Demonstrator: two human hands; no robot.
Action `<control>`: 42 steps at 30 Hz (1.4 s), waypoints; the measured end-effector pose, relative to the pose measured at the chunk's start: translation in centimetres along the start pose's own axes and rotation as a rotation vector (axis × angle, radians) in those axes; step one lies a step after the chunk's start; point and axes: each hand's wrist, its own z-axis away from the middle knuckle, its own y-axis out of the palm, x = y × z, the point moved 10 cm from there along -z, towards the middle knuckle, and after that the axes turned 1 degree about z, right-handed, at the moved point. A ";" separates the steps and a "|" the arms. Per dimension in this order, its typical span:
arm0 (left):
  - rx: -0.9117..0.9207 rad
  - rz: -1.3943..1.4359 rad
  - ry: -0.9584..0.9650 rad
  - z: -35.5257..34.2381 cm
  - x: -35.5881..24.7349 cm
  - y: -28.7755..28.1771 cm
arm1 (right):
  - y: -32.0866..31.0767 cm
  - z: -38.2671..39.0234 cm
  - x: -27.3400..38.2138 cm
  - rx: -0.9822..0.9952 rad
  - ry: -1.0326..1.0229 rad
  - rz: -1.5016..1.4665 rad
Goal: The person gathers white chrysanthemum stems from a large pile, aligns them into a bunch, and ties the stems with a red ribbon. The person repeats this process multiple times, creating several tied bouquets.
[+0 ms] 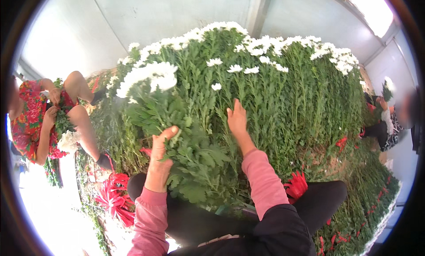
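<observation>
Bunch gripped by left hand | right hand open on flower heap | pale wall behind

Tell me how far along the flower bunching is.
Done: the left hand already grips a bunch of white flowers on leafy green stems. In hand: the right hand reaches, fingers spread, into the big heap of white-flowered stems. Left: most of that heap lies loose; red ties lie beside the knee.

Flower-sorting shed, looks like. Huge pile of cut white chrysanthemums heaped against pale panel wall; red ties scattered on floor; bunches handled by seated workers alongside.
</observation>
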 end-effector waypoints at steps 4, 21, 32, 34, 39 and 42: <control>0.069 0.017 -0.064 -2.3 2.2 -2.7 | 4.2 -0.6 -1.8 0.403 0.154 0.269; 0.301 0.007 0.075 -0.2 0.9 7.6 | -13.6 9.1 16.9 0.167 -0.393 -0.352; 0.245 0.007 0.133 2.3 -0.7 8.5 | -16.1 12.7 18.2 0.179 -0.426 -0.222; 0.298 -0.057 0.224 3.2 -1.6 9.3 | -16.2 13.2 18.7 0.189 -0.461 -0.167; 0.318 -0.165 0.201 4.7 -2.5 8.3 | -17.6 15.2 22.3 0.203 -0.589 -0.028; 0.280 -0.103 0.225 6.7 -4.1 8.5 | -20.5 15.0 23.1 0.162 -0.648 -0.083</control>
